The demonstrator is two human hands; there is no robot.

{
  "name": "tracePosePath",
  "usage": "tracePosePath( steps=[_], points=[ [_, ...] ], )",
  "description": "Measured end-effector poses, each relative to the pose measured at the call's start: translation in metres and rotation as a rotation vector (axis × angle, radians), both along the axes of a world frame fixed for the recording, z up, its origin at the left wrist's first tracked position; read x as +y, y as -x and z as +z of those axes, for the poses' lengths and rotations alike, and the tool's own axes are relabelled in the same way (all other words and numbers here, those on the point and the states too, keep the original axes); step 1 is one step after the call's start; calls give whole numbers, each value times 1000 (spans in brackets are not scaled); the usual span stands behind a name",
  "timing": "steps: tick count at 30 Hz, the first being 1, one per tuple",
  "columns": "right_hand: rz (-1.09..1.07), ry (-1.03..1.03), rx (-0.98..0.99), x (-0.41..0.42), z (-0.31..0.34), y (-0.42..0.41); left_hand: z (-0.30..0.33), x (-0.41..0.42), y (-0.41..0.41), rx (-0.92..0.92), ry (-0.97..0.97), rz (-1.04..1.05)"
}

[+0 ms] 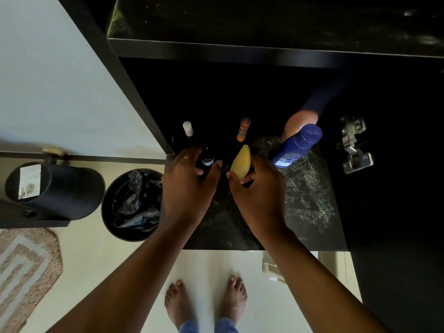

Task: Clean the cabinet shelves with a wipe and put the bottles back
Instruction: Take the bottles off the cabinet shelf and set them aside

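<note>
The left hand [186, 180] grips a small dark bottle [207, 162]; the right hand [258, 188] holds a yellow-capped bottle [241, 162], both upright over the lower shelf [310, 200], likely for setting down; a blue bottle [296, 146] leans behind, two more stand near; no wipe shows.

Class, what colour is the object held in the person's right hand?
Yellow, gripped by the right hand; head view.

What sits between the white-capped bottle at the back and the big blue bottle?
In the head view, an orange-capped bottle stands between the white-capped bottle and the blue bottle, on the dark shelf.
</note>
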State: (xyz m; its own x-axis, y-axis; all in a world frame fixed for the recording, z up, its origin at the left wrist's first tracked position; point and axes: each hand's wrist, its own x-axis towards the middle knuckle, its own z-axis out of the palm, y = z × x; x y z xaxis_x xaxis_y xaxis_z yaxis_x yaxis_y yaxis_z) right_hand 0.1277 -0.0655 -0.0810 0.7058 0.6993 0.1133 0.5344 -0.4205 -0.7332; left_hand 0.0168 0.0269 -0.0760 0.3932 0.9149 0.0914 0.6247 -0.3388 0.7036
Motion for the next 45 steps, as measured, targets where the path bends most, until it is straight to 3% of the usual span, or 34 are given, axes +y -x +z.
tracePosePath(
  steps=[19,31,35,37,41,45],
  points=[
    [141,32,-38,43,-2,40,7,16,41,-79,25,138],
    [212,60,-3,38,-7,45,15,16,56,-160,50,103],
    [154,36,71,11,1,43,40,5,74,-293,-106,161],
    [66,-53,50,7,12,40,66,3,69,-314,-218,78],
    [-21,-196,-131,27,41,24,114,20,38,-116,-385,-222],
    [-55,-108,-243,60,55,3,135,44,3,184,-240,-427]
  ],
)
